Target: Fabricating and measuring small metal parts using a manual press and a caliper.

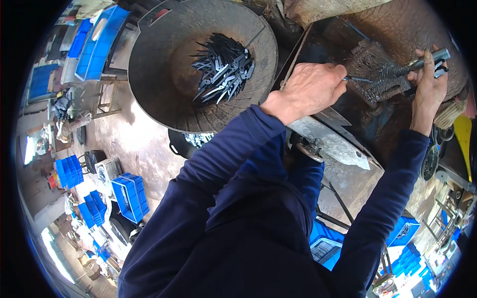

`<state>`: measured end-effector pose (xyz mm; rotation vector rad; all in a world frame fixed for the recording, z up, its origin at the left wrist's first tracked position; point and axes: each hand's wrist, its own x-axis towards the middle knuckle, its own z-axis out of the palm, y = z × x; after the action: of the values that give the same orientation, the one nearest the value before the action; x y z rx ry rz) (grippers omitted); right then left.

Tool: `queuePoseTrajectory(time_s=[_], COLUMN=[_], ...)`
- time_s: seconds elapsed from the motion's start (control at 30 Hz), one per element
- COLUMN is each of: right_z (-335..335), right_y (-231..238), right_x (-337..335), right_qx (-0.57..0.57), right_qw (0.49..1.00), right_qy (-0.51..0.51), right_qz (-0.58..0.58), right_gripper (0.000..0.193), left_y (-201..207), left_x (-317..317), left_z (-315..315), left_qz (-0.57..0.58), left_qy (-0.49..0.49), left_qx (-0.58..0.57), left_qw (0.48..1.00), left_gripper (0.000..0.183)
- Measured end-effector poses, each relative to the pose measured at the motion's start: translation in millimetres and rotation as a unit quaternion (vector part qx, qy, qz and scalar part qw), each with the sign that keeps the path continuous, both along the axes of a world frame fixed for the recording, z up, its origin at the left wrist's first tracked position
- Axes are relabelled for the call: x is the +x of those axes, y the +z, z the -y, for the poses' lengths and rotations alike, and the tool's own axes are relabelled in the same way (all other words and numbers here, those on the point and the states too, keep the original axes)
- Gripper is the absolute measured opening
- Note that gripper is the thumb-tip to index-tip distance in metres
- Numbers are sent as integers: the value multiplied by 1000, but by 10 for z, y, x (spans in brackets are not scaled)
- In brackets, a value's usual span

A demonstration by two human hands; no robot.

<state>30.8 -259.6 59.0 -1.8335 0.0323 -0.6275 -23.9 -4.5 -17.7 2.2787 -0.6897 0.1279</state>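
My left hand (318,88) is closed, its thumb and fingers pinching a slender dark metal piece (358,78) that points right over a rough, grimy metal block (372,92). At the far right my right hand (428,87) grips a grey metal bar (438,56). The bar's left end lies over the block's right side, and a small dark, shiny part shows by the fingers. Left of my hands, a wide, worn metal bowl (159,74) holds a heap of narrow dark and silvery metal pieces (223,69).
A flat metal plate (335,144) edges the bench in front of me. Below the bowl, a black pan (180,141) contains small shiny parts. Blue crates (130,197) stand on the floor at left, and more blue bins (102,44) are at upper left. Brown cloth (318,10) lies behind the bench.
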Motion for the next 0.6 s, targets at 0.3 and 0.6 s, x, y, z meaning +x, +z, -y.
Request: queuePoseTrajectory(time_s=[0.3, 0.6], right_z=[-32, -21], right_y=[3, 10], right_x=[-9, 2], right_qx=[9, -2], right_qw=[1000, 1000], right_qy=[4, 4], right_qz=[2, -4], right_gripper=[43, 43], left_y=[47, 52], left_x=[-16, -5], left_z=[102, 113], left_qz=[-8, -12], left_qy=[19, 22], left_qx=[23, 18], left_qw=[1000, 1000], left_gripper=[23, 25])
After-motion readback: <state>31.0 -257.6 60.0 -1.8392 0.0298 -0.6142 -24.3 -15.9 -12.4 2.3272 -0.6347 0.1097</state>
